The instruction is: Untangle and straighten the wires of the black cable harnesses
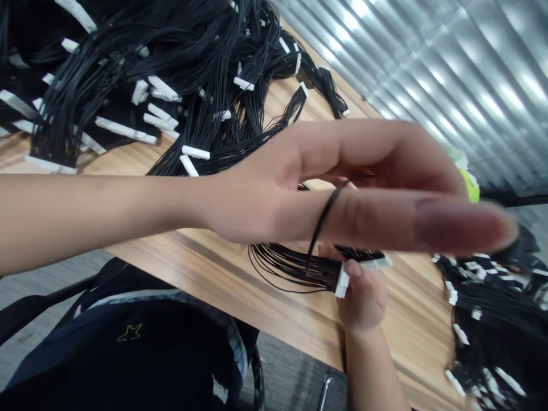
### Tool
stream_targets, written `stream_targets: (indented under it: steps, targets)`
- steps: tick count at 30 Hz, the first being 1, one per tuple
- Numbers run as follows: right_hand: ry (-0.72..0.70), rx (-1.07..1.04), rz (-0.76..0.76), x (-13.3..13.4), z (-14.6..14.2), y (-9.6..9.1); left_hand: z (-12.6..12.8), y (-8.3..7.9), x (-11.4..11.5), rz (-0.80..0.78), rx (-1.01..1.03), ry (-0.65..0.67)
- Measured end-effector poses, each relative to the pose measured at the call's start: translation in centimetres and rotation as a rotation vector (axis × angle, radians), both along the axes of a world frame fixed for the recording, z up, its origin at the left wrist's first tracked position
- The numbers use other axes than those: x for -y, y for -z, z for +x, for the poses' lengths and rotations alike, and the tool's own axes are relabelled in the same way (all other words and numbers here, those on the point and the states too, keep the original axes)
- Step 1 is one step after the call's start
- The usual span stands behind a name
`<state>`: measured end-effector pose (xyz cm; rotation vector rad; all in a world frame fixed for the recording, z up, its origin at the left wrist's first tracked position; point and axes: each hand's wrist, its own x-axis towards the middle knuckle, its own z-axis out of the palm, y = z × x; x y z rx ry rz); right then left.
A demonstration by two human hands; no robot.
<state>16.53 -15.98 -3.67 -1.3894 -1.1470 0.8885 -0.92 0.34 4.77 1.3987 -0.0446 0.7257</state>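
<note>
My left hand (pixel 363 211) reaches across the middle, close to the camera and partly blurred. Its thumb is stretched out and its other fingers curl in behind. A thin black wire (pixel 322 224) loops over the thumb; its far end is hidden by the hand. Lower down, my right hand (pixel 363 294) is closed on a wire harness (pixel 299 268), with the thumb beside its white connector (pixel 342 281). Another white connector (pixel 377 263) shows just beyond this hand. The harness's black wires curve leftward and vanish under my left hand.
A large heap of black wire harnesses (pixel 171 51) with white connectors covers the upper left of the wooden table (pixel 171 251). Another pile of harnesses (pixel 505 325) lies at right. A corrugated shiny surface (pixel 449 74) rises behind. A bright green thing (pixel 472 185) is partly hidden by my left hand.
</note>
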Motion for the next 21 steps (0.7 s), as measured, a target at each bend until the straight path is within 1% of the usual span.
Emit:
stream_targets:
  steps: [2, 4, 6, 7, 9, 10, 11, 13, 16, 18, 21]
  targets:
    - [-0.034, 0.149, 0.053, 0.2, 0.4, 0.3, 0.1, -0.5, 0.1, 0.005, -0.052, -0.004]
    - [-0.099, 0.310, 0.111, 0.2, 0.7, 0.3, 0.3, -0.4, 0.1, 0.082, -0.091, -0.031]
    - [-0.166, 0.441, 0.159, -0.1, 0.8, 0.1, 0.4, 0.3, -0.1, 0.255, -0.130, -0.073]
    - [-0.184, 0.466, 0.171, -0.2, 0.9, -0.1, 0.5, 0.8, -0.3, 0.378, -0.159, -0.100]
    - [-0.173, 0.408, 0.176, -0.3, 0.8, -0.2, 0.7, 1.9, -0.4, 0.624, -0.218, -0.155]
    - [-0.160, 0.330, 0.159, -0.3, 0.8, -0.2, 0.8, 2.3, -0.5, 0.710, -0.245, -0.184]
    - [-0.154, 0.232, 0.133, -0.3, 0.7, -0.3, 0.9, 2.6, -0.6, 0.760, -0.270, -0.205]
    - [-0.174, 0.034, 0.054, -0.1, 0.4, -0.5, 0.9, 2.7, -0.7, 0.784, -0.314, -0.175]
    - [-0.240, -0.164, -0.054, 0.0, -0.2, -1.2, 0.8, 2.4, -1.3, 0.732, -0.348, -0.087]
    - [-0.285, -0.232, -0.072, 0.0, -0.6, -1.5, 0.7, 2.3, -1.9, 0.683, -0.339, -0.027]
    - [-0.374, -0.274, -0.073, 0.1, -0.8, -1.5, 1.0, 2.4, -2.6, 0.609, -0.314, 0.059]
